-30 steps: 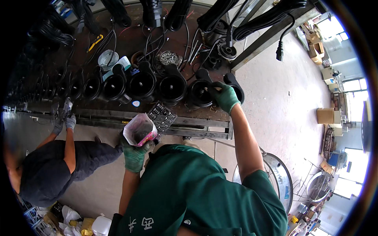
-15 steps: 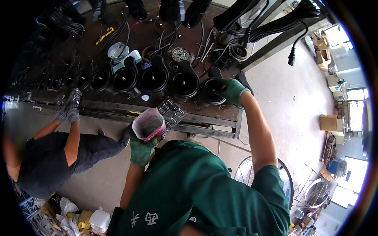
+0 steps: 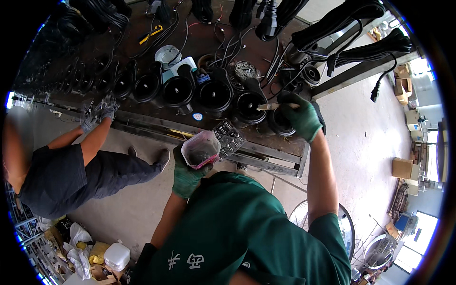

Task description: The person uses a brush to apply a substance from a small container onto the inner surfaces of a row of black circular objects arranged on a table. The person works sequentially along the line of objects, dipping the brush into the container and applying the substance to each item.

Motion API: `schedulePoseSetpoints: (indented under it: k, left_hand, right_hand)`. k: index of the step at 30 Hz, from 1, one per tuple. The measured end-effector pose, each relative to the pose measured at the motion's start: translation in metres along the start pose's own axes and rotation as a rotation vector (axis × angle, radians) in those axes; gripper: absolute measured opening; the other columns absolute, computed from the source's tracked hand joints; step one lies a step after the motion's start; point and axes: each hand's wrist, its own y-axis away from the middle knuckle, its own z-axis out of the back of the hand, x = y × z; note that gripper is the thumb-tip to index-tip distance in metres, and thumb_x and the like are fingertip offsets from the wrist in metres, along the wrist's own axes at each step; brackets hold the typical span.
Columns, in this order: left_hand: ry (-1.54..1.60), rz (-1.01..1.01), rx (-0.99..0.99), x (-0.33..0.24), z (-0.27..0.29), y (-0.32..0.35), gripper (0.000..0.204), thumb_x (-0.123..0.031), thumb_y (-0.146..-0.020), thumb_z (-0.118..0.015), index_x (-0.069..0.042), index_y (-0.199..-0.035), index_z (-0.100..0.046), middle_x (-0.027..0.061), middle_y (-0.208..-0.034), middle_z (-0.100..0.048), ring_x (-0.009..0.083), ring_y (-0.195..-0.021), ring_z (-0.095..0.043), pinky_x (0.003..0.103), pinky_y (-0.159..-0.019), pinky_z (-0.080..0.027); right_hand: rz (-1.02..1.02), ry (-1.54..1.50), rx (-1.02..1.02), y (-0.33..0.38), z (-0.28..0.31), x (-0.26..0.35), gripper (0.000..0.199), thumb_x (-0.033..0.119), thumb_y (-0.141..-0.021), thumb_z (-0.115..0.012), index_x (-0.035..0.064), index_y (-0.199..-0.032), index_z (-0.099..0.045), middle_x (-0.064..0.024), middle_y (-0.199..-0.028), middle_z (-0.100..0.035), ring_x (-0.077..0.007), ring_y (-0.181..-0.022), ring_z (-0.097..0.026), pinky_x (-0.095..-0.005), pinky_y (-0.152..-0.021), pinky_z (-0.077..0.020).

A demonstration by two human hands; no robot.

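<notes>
My left hand [image 3: 184, 176], in a green glove, is closed around a clear plastic tub [image 3: 201, 149] with pinkish sides and some dark residue inside. A small brush [image 3: 279, 106] with a light handle is gripped in my gloved right hand [image 3: 306, 119]. Its tip reaches over the open black round housing [image 3: 249, 107], close to the metal shaft at the centre. Below my right hand is the end housing [image 3: 281, 123] of the row, partly covered by the hand. Beside the tub lies a dark tray [image 3: 229, 138] of small metal parts at the bench edge.
More black housings [image 3: 178, 90] line the bench to the left. Behind them are a metal bowl [image 3: 168, 55], a dish of metal parts [image 3: 247, 70] and a yellow-handled tool [image 3: 151, 35]. Bundled black power cords [image 3: 337, 23] hang above. A co-worker [image 3: 61, 164] in grey gloves works at left.
My right hand has come up out of the end housing, and the brush now shows over the housing to its left. My left hand still holds the tub. The whole view has shifted slightly.
</notes>
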Motion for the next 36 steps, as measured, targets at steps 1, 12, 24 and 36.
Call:
schedulePoseSetpoints:
  k: [1,12,24,36]
  left_hand:
    - [0.016,0.013,0.003,-0.002,0.001,-0.001,0.092,-0.004,-0.065,-0.093,-0.005,-0.139,-0.038,0.0113,-0.137,-0.053,0.0247,-0.123,-0.056,0.04,-0.103,-0.051]
    - [0.071,0.089,0.007,-0.012,0.023,-0.008,0.089,0.005,-0.066,-0.088,-0.006,-0.139,-0.039,0.0112,-0.134,-0.055,0.024,-0.12,-0.06,0.039,-0.101,-0.054]
    - [0.179,0.104,0.019,0.001,0.039,-0.018,0.091,0.001,-0.065,-0.091,-0.01,-0.138,-0.038,0.009,-0.135,-0.053,0.0238,-0.124,-0.057,0.04,-0.102,-0.052]
    - [0.065,0.033,0.093,0.017,0.044,-0.024,0.09,-0.004,-0.068,-0.093,-0.009,-0.139,-0.038,0.0096,-0.135,-0.053,0.0242,-0.123,-0.057,0.039,-0.102,-0.052]
  right_hand:
    - [0.049,-0.002,-0.031,-0.008,-0.011,-0.017,0.016,0.007,-0.092,-0.069,0.0054,-0.108,-0.069,-0.0036,-0.093,-0.071,-0.0086,-0.083,-0.061,-0.026,-0.074,-0.0513]
    - [-0.147,0.013,0.072,-0.057,-0.065,-0.033,0.025,0.019,-0.097,-0.068,0.0055,-0.117,-0.069,-0.0026,-0.081,-0.067,-0.0103,-0.071,-0.056,-0.0287,-0.067,-0.0488]
    - [-0.169,0.499,0.366,-0.064,-0.057,0.015,0.033,0.018,-0.094,-0.069,0.0058,-0.124,-0.069,-0.0063,-0.087,-0.07,-0.0122,-0.077,-0.06,-0.0306,-0.074,-0.0521]
    - [-0.018,0.294,0.283,-0.062,-0.033,-0.014,0.02,0.001,-0.094,-0.066,0.0042,-0.113,-0.071,-0.0073,-0.102,-0.074,-0.0141,-0.094,-0.068,-0.0289,-0.084,-0.054]
